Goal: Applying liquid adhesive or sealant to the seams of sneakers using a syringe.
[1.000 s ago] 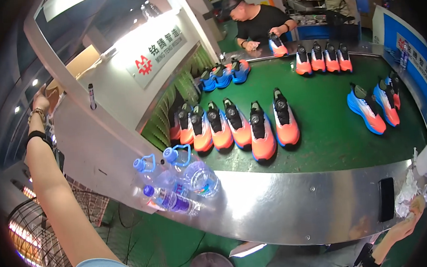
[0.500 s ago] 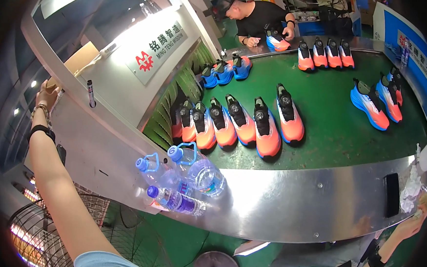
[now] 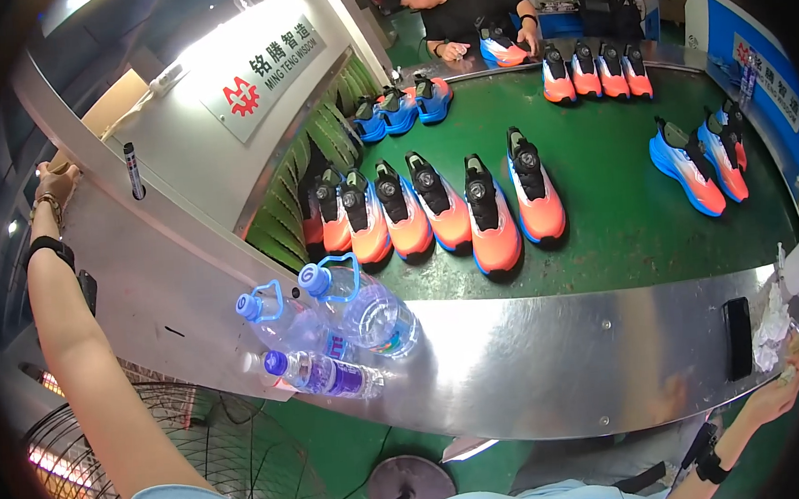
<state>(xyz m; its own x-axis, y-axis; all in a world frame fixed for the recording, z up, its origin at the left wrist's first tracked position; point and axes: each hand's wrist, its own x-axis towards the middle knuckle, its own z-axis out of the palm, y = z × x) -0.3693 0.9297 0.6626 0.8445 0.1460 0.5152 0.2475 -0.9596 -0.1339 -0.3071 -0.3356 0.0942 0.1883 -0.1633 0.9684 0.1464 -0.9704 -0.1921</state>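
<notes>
My left hand (image 3: 57,183) is stretched far out to the left, by the edge of the white machine housing (image 3: 144,256). Its fingers curl round a small tan object (image 3: 61,164), too hidden to name. At the far right my right hand (image 3: 779,391) is at the metal rim (image 3: 535,369) of the bench, next to crumpled white plastic or tissue (image 3: 770,329). Its fingers are drawn together on a small pale thing I cannot make out. A black flat phone-like object (image 3: 739,338) lies beside that hand.
Orange, white and blue shoes (image 3: 495,234) stand in groups on the green conveyor (image 3: 617,209). Several plastic bottles (image 3: 367,315) stand at the rim's left. A wire fan (image 3: 201,445) is below. Across the belt a co-worker (image 3: 476,11) handles a shoe (image 3: 501,47). A marker (image 3: 133,170) sits in the housing.
The view has shifted, so the bench and shoes appear higher and slightly left. Both hands stay at about the same places on the housing and rim.
</notes>
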